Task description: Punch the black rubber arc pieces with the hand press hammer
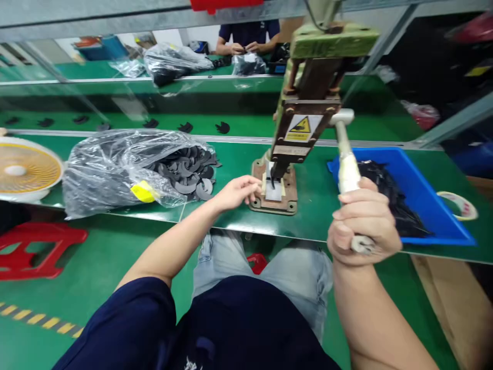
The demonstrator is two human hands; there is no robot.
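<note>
My right hand [364, 223] is wrapped round the pale, tape-covered lever [347, 167] of a hand press [292, 149]. The lever slopes down toward me from the press's right side. Beside the press base [275, 205], on its left, my left hand [241, 191] has loosely bent fingers, with nothing visible in them. Its fingertips are close to the metal fixture plate [273, 192]. A small dark piece [272, 182] shows on that plate, under the lowered ram [280, 168]; part of it is hidden.
Left stands a clear plastic bag [103, 174] of dark curved pieces [190, 172], some spilling out. Right is a blue tray [435, 205] with black parts and a tape roll [458, 205]. Several black pieces line the strip behind. Far left is a fan [26, 167]; a person works opposite.
</note>
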